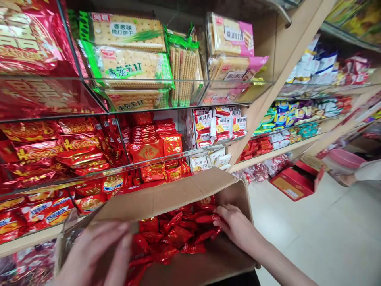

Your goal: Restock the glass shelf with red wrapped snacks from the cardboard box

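An open cardboard box (178,194) holds many small red foil packets (175,236). Over its left part is my left hand (99,248), blurred, its fingers apart and nothing seen between them. Inside the box at the right, my right hand (233,226) has its thumb and fingers closed on a red packet (208,219) at the edge of the pile. Just beyond the box, stacks of red packets (147,151) stand in a clear shelf compartment.
Green cracker packs (131,67) and pink-ended packs (230,35) fill the upper shelf. A slanting wooden post (274,99) divides the shelving. On the floor at right are a red box (297,180), a pink basin (347,161) and a person's foot (342,178).
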Tool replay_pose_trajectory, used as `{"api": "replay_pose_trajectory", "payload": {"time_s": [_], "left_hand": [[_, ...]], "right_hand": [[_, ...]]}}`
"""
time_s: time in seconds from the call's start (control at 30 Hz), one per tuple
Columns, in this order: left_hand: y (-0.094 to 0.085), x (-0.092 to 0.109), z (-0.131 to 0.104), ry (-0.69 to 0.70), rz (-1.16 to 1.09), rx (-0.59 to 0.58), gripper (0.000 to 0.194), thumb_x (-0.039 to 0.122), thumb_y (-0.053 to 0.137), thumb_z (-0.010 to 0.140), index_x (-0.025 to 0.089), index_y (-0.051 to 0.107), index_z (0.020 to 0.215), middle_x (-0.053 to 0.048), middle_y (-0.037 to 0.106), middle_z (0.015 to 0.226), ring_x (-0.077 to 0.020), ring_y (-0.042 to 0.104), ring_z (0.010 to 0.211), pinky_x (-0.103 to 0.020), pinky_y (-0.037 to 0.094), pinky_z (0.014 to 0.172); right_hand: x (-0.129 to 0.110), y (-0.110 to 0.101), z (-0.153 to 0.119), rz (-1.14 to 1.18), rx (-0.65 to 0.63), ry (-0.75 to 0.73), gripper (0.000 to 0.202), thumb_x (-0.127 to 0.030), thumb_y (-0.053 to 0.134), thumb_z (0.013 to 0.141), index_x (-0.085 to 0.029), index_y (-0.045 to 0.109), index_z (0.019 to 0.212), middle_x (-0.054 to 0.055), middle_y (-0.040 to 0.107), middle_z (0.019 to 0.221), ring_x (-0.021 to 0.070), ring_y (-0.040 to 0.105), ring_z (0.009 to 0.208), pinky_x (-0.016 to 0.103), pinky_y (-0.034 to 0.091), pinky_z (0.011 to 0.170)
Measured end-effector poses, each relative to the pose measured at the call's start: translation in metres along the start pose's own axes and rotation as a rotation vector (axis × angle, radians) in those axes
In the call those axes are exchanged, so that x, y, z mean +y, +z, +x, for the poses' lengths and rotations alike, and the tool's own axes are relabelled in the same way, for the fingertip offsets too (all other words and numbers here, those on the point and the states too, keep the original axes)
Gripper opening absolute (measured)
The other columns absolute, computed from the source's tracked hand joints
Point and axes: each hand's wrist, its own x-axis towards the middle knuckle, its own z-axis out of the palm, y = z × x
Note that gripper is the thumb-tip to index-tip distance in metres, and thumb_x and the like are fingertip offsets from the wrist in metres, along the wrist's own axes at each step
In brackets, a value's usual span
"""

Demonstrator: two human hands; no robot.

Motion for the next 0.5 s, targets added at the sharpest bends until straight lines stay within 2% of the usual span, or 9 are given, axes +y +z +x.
{"api": "replay_pose_trajectory", "payload": {"time_s": [0.07,0.1,0.13,0.2,0.23,0.27,0.33,0.43,0.5], "left_hand": [[0.013,0.021,0.0,0.144,-0.038,-0.171,0.033,0.022,0.053,0.077,0.031,0.051,0.109,-0.003,0.059,0.096,-0.019,0.058,0.087,-0.029,0.05,0.075],[0.02,0.03,0.003,0.184,-0.061,-0.282,0.037,0.026,0.053,0.078,0.029,0.049,0.114,-0.005,0.059,0.102,-0.0197,0.058,0.091,-0.028,0.051,0.075],[0.027,0.039,0.008,0.203,-0.083,-0.416,0.042,0.03,0.054,0.077,0.027,0.048,0.118,-0.007,0.059,0.107,-0.0209,0.058,0.095,-0.029,0.051,0.077],[0.041,0.051,0.019,0.197,-0.164,-0.525,0.034,0.031,0.053,0.08,0.025,0.053,0.113,-0.005,0.063,0.098,-0.0185,0.061,0.088,-0.026,0.052,0.073],[0.046,0.055,0.025,0.162,-0.205,-0.507,0.025,0.03,0.05,0.082,0.025,0.058,0.105,-0.003,0.065,0.089,-0.0168,0.062,0.081,-0.024,0.051,0.07],[0.051,0.057,0.029,0.108,-0.236,-0.44,0.018,0.028,0.048,0.084,0.024,0.061,0.096,-0.002,0.065,0.08,-0.0151,0.062,0.075,-0.022,0.051,0.066],[0.057,0.058,0.034,-0.034,-0.261,-0.241,0.018,0.028,0.044,0.086,0.022,0.06,0.082,0.001,0.062,0.069,-0.0131,0.059,0.064,-0.021,0.048,0.059],[0.06,0.06,0.035,-0.206,-0.267,0.01,0.018,0.032,0.041,0.086,0.021,0.054,0.08,0.002,0.056,0.064,-0.012,0.052,0.057,-0.021,0.045,0.054],[0.06,0.063,0.035,-0.277,-0.318,0.056,0.018,0.034,0.039,0.087,0.022,0.051,0.08,0.002,0.052,0.066,-0.0119,0.05,0.058,-0.021,0.045,0.055]], "right_hand": [[-0.017,-0.026,-0.007,0.253,-0.074,-0.053,0.015,-0.029,0.048,0.085,-0.019,0.059,0.085,0.004,0.062,0.079,0.018,0.057,0.072,0.028,0.043,0.065],[-0.026,-0.037,-0.008,0.363,-0.116,-0.096,0.016,-0.032,0.049,0.084,-0.02,0.059,0.084,0.003,0.062,0.079,0.0169,0.057,0.071,0.027,0.043,0.064],[-0.035,-0.047,-0.009,0.452,-0.153,-0.144,0.015,-0.033,0.052,0.083,-0.021,0.06,0.083,0.001,0.062,0.079,0.0159,0.057,0.071,0.026,0.043,0.065],[-0.052,-0.057,-0.005,0.598,-0.179,-0.218,0.012,-0.032,0.056,0.08,-0.022,0.061,0.084,-0.001,0.063,0.08,0.0146,0.057,0.073,0.024,0.042,0.068],[-0.059,-0.057,-0.002,0.673,-0.146,-0.222,0.013,-0.032,0.058,0.078,-0.023,0.061,0.086,-0.001,0.062,0.08,0.0141,0.056,0.073,0.024,0.042,0.067],[-0.065,-0.055,0.001,0.758,-0.074,-0.197,0.016,-0.033,0.06,0.076,-0.023,0.06,0.089,-0.002,0.061,0.079,0.0136,0.055,0.072,0.023,0.042,0.066],[-0.075,-0.044,0.01,0.94,0.139,-0.095,0.023,-0.037,0.06,0.075,-0.022,0.056,0.092,-0.001,0.057,0.077,0.0126,0.053,0.069,0.022,0.041,0.062],[-0.085,-0.023,0.024,1.104,0.405,0.057,0.027,-0.047,0.049,0.08,-0.02,0.049,0.076,-0.003,0.048,0.066,0.0116,0.046,0.061,0.022,0.039,0.055],[-0.089,-0.014,0.03,1.084,0.505,0.092,0.034,-0.05,0.042,0.083,-0.02,0.043,0.067,-0.003,0.043,0.061,0.0117,0.042,0.058,0.022,0.037,0.053]]}}
